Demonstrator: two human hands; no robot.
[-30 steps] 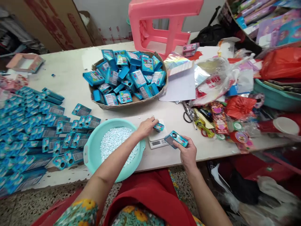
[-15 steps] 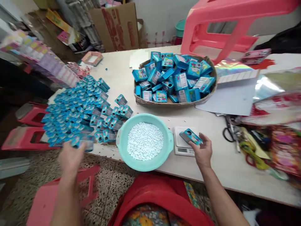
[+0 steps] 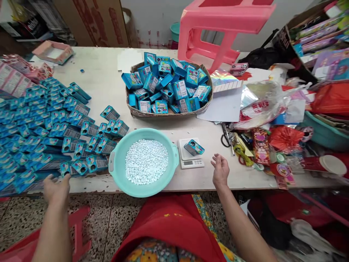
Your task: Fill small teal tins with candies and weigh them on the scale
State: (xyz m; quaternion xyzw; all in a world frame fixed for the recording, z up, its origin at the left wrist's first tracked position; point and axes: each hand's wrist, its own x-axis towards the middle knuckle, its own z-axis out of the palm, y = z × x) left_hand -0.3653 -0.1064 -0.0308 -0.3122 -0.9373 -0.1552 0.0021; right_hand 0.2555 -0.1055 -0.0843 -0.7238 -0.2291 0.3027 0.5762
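Note:
A small blue candy box [image 3: 194, 147] with a round hole in its top lies tilted on the white digital scale [image 3: 188, 163]. To the right of the scale, my right hand [image 3: 220, 169] is open with loosely bent fingers, apart from the box and holding nothing. My left hand [image 3: 56, 189] is open at the table's front edge, thumb and fingers spread, close to several blue boxes [image 3: 81, 165] standing with their holes showing. Between my hands stands a turquoise basin [image 3: 114, 182] with small white candies [image 3: 147, 162] in it.
Behind the basin, a shallow cardboard tray [image 3: 169, 112] is heaped with blue boxes. A pink plastic stool [image 3: 218, 22] stands on the table behind it. Scissors [image 3: 225, 137], bags and a red cup [image 3: 313, 164] clutter the right. A mass of blue boxes [image 3: 32, 127] covers the left.
My right hand has let go of the box on the scale and moved off to its right. The box in my left hand has been let go among the others. The view has turned right.

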